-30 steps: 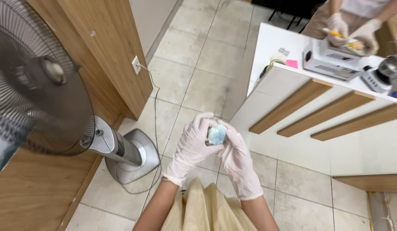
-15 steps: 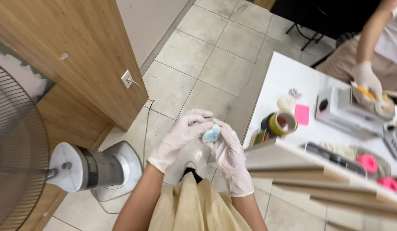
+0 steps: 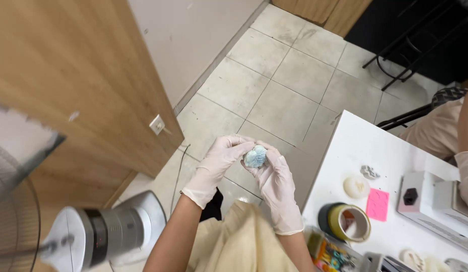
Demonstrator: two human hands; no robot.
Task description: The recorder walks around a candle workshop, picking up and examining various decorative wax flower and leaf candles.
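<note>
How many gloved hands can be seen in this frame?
3. The person's left hand and right hand meet over the floor around a small pale blue object. A co-worker's gloved hand shows at the right edge, cut off; more may lie out of view.

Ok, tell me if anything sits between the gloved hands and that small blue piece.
Nothing visible does. The left hand and right hand both touch the small blue piece directly, pinching it between gloved fingertips above the tiled floor.
</note>
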